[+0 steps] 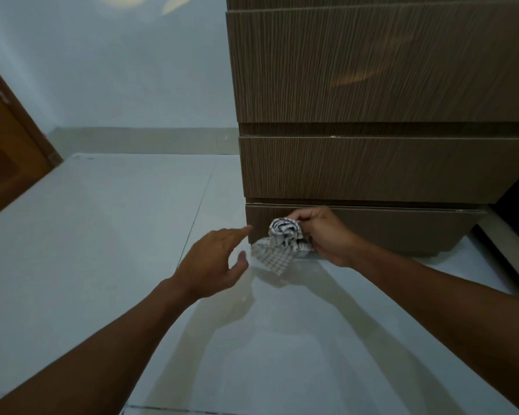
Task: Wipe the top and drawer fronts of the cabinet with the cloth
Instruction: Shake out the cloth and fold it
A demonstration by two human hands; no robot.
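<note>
- Brown wood-grain cabinet at upper right, standing on a pale tiled floor; three stacked drawer fronts in view.
- Checked white-and-dark cloth bunched against the left end of the lowest drawer front, loose corner hanging down toward the floor.
- Right hand clenched around the cloth, knuckles up, fingers curled at the drawer's top edge.
- Left hand spread and holding nothing, fingertips just beside the cabinet's lower left corner, thumb near the cloth's hanging corner; contact with either not clear.
- Orange-brown door at far left, against a pale wall.
</note>
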